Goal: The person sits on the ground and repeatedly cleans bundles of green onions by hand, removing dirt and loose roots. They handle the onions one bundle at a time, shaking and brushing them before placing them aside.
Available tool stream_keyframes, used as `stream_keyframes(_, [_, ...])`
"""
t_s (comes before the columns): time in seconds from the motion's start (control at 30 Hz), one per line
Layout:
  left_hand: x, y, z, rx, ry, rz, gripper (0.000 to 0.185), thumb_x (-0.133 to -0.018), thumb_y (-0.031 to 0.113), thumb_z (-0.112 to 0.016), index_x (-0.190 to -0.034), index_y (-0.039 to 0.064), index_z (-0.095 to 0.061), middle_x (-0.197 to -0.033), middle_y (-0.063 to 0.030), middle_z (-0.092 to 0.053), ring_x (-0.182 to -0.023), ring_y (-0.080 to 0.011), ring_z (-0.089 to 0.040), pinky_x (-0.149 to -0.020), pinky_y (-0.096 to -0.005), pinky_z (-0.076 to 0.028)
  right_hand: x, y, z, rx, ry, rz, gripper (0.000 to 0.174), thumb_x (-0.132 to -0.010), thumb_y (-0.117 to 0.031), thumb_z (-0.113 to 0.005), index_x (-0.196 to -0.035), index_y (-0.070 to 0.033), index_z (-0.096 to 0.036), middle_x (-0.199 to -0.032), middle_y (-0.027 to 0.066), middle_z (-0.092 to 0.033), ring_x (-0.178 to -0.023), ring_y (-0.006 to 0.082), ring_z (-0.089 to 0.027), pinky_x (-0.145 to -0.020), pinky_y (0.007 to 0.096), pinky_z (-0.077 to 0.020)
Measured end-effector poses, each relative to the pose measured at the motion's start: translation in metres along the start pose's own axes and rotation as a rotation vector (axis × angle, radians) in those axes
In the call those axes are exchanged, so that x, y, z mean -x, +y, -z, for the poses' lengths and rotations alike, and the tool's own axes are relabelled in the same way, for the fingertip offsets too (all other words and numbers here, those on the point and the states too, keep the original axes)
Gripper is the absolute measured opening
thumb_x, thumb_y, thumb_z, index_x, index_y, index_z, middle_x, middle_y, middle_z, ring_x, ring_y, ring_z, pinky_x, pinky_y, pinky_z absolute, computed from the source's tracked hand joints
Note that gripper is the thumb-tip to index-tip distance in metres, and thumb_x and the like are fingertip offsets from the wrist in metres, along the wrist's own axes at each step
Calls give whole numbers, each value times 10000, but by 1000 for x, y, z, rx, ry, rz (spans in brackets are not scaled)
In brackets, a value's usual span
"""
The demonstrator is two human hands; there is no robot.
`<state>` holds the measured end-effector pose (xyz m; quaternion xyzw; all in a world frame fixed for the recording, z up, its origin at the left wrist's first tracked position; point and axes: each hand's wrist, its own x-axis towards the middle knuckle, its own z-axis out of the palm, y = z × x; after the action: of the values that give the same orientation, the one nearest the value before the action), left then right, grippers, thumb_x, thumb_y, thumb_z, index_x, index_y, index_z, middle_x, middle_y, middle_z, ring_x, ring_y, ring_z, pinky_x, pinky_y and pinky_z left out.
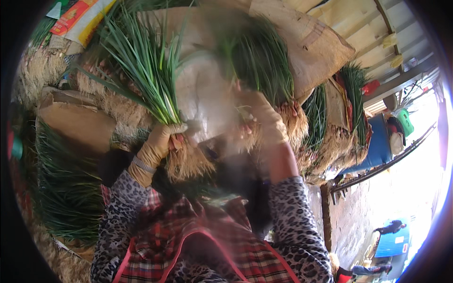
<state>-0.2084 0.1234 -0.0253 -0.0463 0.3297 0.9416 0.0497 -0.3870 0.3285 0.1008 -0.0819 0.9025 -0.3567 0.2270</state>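
My left hand (157, 141), in a tan glove, grips a bunch of scallions (166, 95) just above the reddish bulbs. The green leaves fan upward, and the pale stringy roots (187, 162) hang below the fist. My right hand (260, 111), gloved alike, is raised beside a heap of scallions (265, 56). A single pale green stalk meets its fingertips, with bulbs and roots showing beneath the hand. Blur hides whether the fingers are closed on that stalk. Between my hands lies a brown sheet (201, 85), partly hazy.
More scallions (70, 191) are stacked at left beside a brown sheet (76, 122). Further bundles (354, 102) lie at right near a blue barrel (378, 141). A large brown sack (315, 46) drapes behind the heap. Other people (391, 226) are in the distance.
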Motion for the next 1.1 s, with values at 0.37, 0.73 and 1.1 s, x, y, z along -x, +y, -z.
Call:
stream_keyframes(0.37, [4, -9, 3, 81, -80, 104, 141, -892, 55, -554, -1020, -2, -570, -967, -195, -663, -723, -344, -687, -587, -503, -590, 28, 50, -15, -328, -71, 549, 276, -912, -104, -600, -1173, -14, -591, -981, 62, -636, -782, 107, -612, -674, 224, -521])
stream_keyframes(0.73, [10, -13, -18, -142, 149, 190, 268, -846, 172, -692, -1034, -18, -665, -805, -99, -703, -471, -91, -568, -393, -191, -405, 65, 35, -80, -42, -160, 878, 373, -827, -49, -597, -1196, -45, -548, -1059, 84, -604, -712, 128, -572, -623, 201, -537])
stream_keyframes(1.1, [29, -4, -25, 11, 57, -21, 204, -801, 116, -718, -945, 52, -589, -841, -37, -601, -723, -161, -609, -628, -307, -543, 24, 35, -119, 187, -184, 733, 370, -851, 22, -591, -1207, -80, -611, -989, 90, -670, -852, 185, -643, -804, 276, -523])
